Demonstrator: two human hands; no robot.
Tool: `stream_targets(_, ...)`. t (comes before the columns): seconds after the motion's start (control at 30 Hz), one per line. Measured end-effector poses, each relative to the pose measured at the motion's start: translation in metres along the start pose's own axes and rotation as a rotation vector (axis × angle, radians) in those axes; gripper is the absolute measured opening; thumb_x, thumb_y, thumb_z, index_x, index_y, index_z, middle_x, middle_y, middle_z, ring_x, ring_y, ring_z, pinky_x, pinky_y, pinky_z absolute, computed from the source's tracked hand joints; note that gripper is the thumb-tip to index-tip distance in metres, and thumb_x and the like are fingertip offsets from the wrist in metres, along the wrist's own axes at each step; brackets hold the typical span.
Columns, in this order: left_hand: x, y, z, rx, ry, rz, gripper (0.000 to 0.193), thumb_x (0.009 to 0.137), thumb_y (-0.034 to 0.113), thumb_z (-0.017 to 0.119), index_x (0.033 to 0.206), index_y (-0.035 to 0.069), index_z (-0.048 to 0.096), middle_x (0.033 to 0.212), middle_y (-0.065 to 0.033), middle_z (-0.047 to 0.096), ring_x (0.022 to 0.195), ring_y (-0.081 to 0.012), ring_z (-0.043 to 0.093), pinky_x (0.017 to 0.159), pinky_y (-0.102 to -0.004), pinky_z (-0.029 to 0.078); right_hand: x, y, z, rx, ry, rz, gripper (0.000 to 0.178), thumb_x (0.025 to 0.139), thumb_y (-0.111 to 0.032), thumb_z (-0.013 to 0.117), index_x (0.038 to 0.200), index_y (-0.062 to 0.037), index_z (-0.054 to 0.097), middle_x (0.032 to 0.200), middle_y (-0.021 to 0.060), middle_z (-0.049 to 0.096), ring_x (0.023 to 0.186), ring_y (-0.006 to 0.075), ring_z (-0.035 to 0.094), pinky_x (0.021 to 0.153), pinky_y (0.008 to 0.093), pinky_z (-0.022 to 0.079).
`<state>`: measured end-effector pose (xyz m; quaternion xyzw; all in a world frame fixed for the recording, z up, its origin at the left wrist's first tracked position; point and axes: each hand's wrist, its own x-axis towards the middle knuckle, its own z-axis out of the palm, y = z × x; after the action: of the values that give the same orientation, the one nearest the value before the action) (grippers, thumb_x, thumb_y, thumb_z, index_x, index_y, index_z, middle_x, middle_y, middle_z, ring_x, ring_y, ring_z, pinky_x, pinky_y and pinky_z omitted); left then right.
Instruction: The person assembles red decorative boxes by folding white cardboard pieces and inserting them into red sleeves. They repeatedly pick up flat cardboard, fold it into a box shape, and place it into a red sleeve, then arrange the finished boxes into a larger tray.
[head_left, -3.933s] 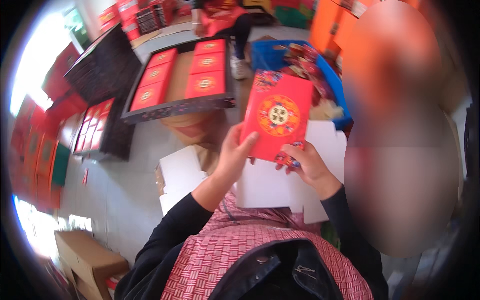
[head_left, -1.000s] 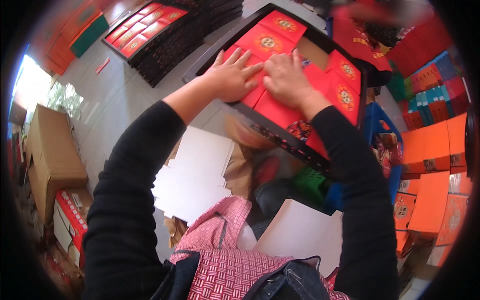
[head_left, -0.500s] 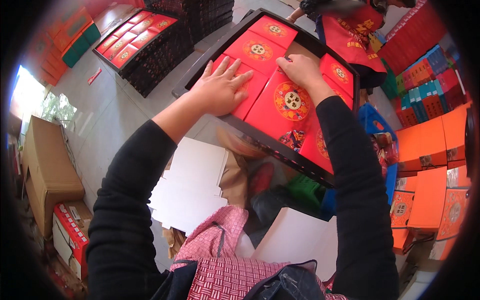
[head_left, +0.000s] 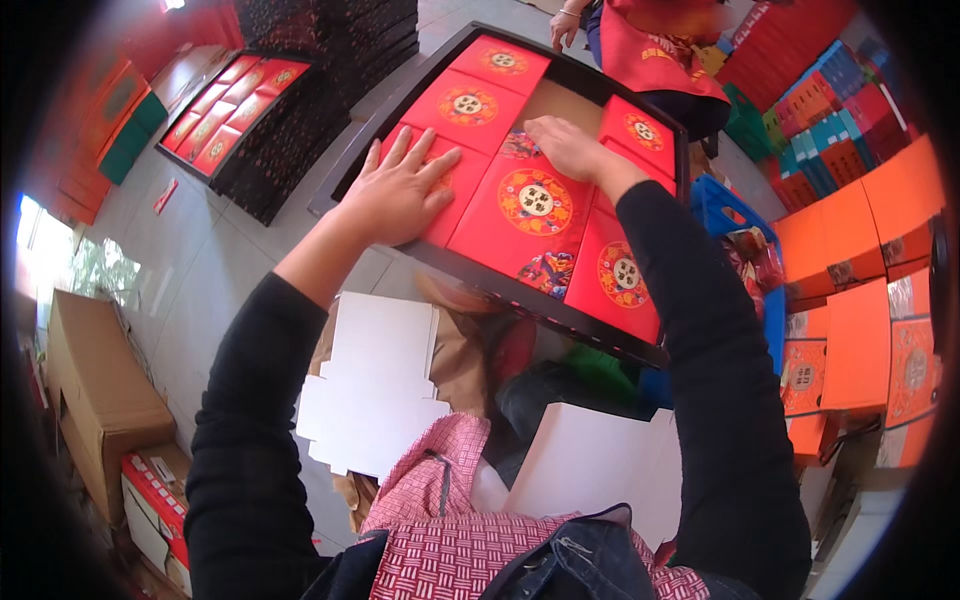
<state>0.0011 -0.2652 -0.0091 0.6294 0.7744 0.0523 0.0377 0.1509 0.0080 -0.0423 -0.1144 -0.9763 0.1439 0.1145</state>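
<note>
Fingers spread, my left hand [head_left: 400,190] lies flat on a red box at the left side of a black-rimmed tray [head_left: 345,160]. My right hand [head_left: 572,150] is closed over the far end of the middle red box [head_left: 535,250], its fingertips partly hidden. This box has a round gold-and-floral emblem and sits among other red boxes, such as the far-left red box [head_left: 500,62] and the near-right red box [head_left: 615,285]. Beyond my right hand, bare brown tray bottom [head_left: 565,105] shows between the boxes.
A person in a red apron [head_left: 665,45] stands beyond the tray, one hand hanging near its rim. Stacked black trays [head_left: 330,60] stand far left. White card sheets [head_left: 375,385] lie below the tray. A blue crate [head_left: 740,215] and orange boxes [head_left: 835,330] stand right; a cardboard carton [head_left: 105,390] left.
The middle red box now lies flatter among its neighbours, and the print at its far end shows. My right hand has shifted on that end. My left hand stays spread. The whole view has shifted.
</note>
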Motion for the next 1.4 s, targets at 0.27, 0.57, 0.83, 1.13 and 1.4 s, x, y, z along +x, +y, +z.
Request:
stream_targets(0.27, -0.007, -0.006, 0.003, -0.069, 0.132, -0.023, 0.056, 0.096, 0.041, 0.044, 0.144, 0.014, 0.039, 0.152, -0.0185, 0.03, 0.143, -0.0374, 0.02, 0.115, -0.0542, 0.015, -0.055, -0.078, -0.03, -0.175, 0.204, 0.167, 0.055, 0.099, -0.042, 0.043, 0.13, 0.0031, 0.047, 0.133, 0.0228, 0.049, 0.126, 0.0376, 0.044, 0.104, 0.0446, 0.035)
stream_targets(0.57, -0.012, 0.089, 0.012, -0.021, 0.211, 0.325, 0.06, 0.093, 0.047, 0.05, 0.144, 0.016, 0.041, 0.153, -0.0127, 0.03, 0.143, -0.0327, 0.024, 0.113, -0.0537, 0.019, -0.329, -0.133, -0.146, 0.488, 0.788, 0.614, 0.021, 0.091, -0.012, 0.061, 0.105, 0.003, 0.065, 0.093, 0.0068, 0.068, 0.084, 0.0101, 0.061, 0.075, 0.0245, 0.049)
stream_targets(0.83, -0.084, 0.175, 0.008, -0.514, 0.377, 0.648, 0.029, 0.083, -0.004, 0.061, 0.111, 0.0, 0.063, 0.116, -0.0163, 0.064, 0.111, -0.0338, 0.06, 0.097, -0.0425, 0.046, -0.498, -0.318, -0.104, 0.489, 0.74, 0.952, 0.011, 0.085, -0.008, 0.066, 0.092, 0.001, 0.067, 0.08, 0.0044, 0.063, 0.073, 0.0104, 0.059, 0.068, 0.0248, 0.047)
stream_targets(1.13, -0.227, 0.25, 0.069, -1.581, -0.068, -0.203, 0.035, 0.093, 0.008, 0.055, 0.127, 0.002, 0.049, 0.119, -0.0128, 0.059, 0.106, -0.0253, 0.059, 0.089, -0.0324, 0.047, -0.445, -0.377, -0.131, 1.224, 0.306, -0.205, 0.013, 0.09, -0.012, 0.059, 0.088, -0.0019, 0.066, 0.089, 0.0101, 0.065, 0.07, 0.0238, 0.063, 0.069, 0.0384, 0.052)
stream_targets(1.4, -0.258, 0.254, 0.046, -2.134, -0.38, -0.321, 0.058, 0.103, 0.043, 0.028, 0.126, -0.003, 0.054, 0.121, -0.0123, 0.06, 0.117, -0.0234, 0.05, 0.106, -0.0372, 0.034, -0.376, -0.366, -0.017, 0.272, 0.368, 0.858, 0.044, 0.082, -0.046, 0.069, 0.077, -0.0031, 0.063, 0.076, 0.0191, 0.064, 0.069, 0.0373, 0.063, 0.061, 0.0444, 0.05)
